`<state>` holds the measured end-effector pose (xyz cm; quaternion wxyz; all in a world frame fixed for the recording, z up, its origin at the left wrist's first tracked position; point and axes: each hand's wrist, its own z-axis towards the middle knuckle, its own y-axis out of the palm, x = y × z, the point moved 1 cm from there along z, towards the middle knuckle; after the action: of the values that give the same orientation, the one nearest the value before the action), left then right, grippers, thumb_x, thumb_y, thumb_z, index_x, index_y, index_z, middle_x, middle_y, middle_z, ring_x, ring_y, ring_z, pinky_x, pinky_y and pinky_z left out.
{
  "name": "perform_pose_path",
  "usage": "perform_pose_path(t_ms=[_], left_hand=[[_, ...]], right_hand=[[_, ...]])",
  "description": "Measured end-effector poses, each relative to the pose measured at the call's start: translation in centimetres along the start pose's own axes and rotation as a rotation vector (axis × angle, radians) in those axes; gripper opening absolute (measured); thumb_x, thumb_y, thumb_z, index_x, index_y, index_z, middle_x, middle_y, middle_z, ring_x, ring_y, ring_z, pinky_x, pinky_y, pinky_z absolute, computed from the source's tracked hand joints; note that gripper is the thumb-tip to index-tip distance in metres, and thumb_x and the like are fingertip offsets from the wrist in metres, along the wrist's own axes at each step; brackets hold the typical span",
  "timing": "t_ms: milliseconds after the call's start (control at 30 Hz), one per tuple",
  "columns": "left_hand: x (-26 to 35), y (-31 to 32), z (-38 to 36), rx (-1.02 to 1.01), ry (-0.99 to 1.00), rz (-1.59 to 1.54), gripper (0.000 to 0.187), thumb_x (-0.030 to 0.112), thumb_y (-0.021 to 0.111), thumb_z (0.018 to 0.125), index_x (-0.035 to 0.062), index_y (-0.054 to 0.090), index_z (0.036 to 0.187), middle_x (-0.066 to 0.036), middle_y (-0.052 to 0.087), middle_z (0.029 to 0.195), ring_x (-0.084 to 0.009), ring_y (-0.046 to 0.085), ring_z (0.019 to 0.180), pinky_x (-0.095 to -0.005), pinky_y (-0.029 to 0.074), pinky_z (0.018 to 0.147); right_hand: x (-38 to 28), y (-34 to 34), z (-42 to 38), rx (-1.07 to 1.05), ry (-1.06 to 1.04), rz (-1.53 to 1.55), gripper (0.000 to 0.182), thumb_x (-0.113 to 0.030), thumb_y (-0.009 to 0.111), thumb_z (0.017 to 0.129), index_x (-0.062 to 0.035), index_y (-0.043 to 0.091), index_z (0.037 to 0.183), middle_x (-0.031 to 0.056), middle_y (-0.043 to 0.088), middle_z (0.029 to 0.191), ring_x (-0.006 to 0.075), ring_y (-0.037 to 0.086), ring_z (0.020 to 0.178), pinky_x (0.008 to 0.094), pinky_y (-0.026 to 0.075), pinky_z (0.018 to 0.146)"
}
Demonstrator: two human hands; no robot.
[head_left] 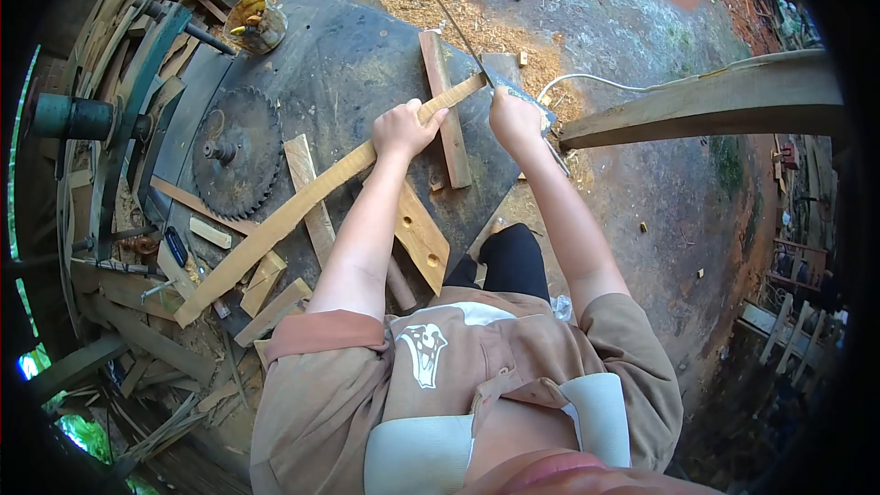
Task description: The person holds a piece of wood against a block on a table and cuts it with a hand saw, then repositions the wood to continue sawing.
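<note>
Shaping of a long curved wood strip (302,206) in hand, judged from the pose. Strip laid slantwise across the dark worktop (357,64), far end up near the hands, near end down at the left among offcuts. Left hand (403,128) closed around the strip near its far end. Right hand (513,119) closed on the handle of a long thin blade (463,37), edge set against the strip's far tip. Circular saw blade (236,151) flat on the worktop, left. Next move, as a guess: firm hold, controlled stroke away from the left hand's fingers.
</note>
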<state>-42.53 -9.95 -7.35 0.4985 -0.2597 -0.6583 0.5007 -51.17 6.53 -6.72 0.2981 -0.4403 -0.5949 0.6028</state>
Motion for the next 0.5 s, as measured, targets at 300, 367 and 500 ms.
perform_pose_path(t_ms=[300,367,500], left_hand=[[0.2,-0.3,0.1,-0.053,-0.024,0.022,0.048,0.059,0.054,0.073,0.0117,0.059,0.069,-0.012,0.063,0.069,-0.0307,0.062,0.068,-0.0402,0.049,0.059],[0.3,-0.6,0.0,-0.055,-0.022,0.01,0.048,0.059,0.053,0.073,0.0118,0.059,0.07,-0.012,0.063,0.07,-0.0308,0.062,0.069,-0.0402,0.049,0.06],[-0.1,-0.3,0.3,-0.09,-0.038,0.001,0.049,0.062,0.051,0.073,0.0149,0.062,0.075,-0.011,0.064,0.073,-0.0305,0.062,0.073,-0.0404,0.048,0.062]], right_hand=[[1.2,0.9,-3.7,0.04,0.027,0.039,0.008,-0.01,0.044,0.078,-0.0054,0.049,0.083,0.014,0.063,0.066,0.0298,0.063,0.062,0.0441,0.044,0.062],[2.0,0.7,-5.5,0.024,0.007,0.047,0.007,-0.011,0.045,0.078,-0.0062,0.048,0.082,0.0141,0.062,0.062,0.0308,0.062,0.059,0.0451,0.043,0.061],[3.3,0.0,-8.0,-0.003,-0.022,0.005,0.006,-0.012,0.046,0.079,-0.0065,0.047,0.082,0.0144,0.061,0.059,0.0317,0.06,0.055,0.0459,0.042,0.06]])
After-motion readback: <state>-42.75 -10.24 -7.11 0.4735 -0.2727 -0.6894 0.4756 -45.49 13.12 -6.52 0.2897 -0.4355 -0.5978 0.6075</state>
